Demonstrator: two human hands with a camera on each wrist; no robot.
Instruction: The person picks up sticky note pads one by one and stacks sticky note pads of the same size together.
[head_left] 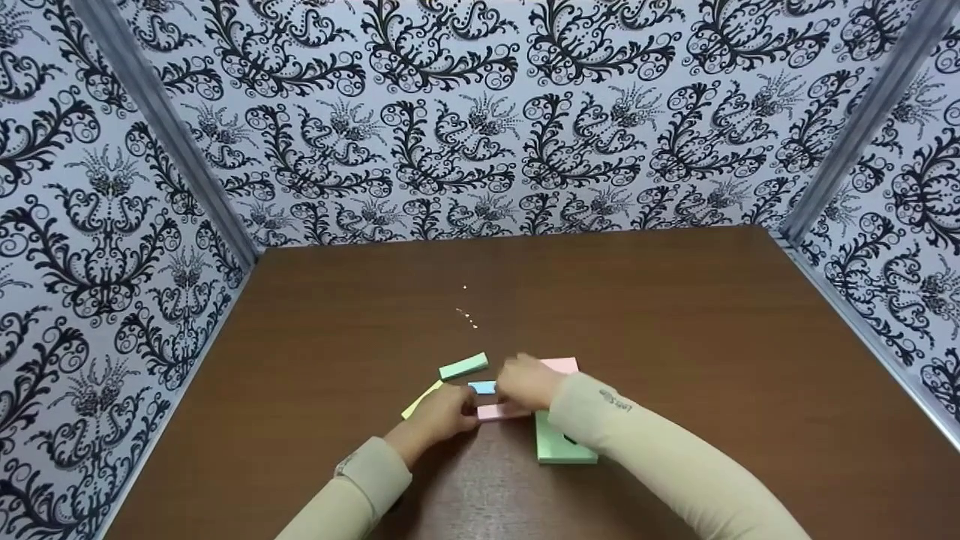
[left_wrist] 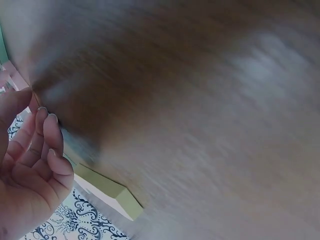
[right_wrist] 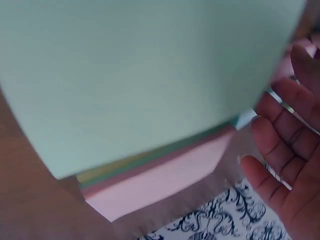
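A narrow pink sticky note pad [head_left: 499, 412] lies crosswise between the two hands. My left hand [head_left: 448, 411] pinches its left end with thumb and fingertip, seen also in the left wrist view. Over its right part, my right hand [head_left: 529, 381] holds it with thumb and fingers, partly cut off in the right wrist view. Just behind it, a narrow blue pad [head_left: 482, 387] is partly hidden by the fingers. A narrow green pad [head_left: 463, 366] and a narrow yellow pad [head_left: 421, 400] lie at an angle beyond the left hand.
Under the right wrist stand larger pads: a light green one [head_left: 564, 448] in front and a pink one [head_left: 561, 364] behind, with layered colours in the right wrist view. Small pale specks [head_left: 469, 317] dot the brown table [head_left: 645, 300]. Patterned walls [head_left: 465, 120] enclose it.
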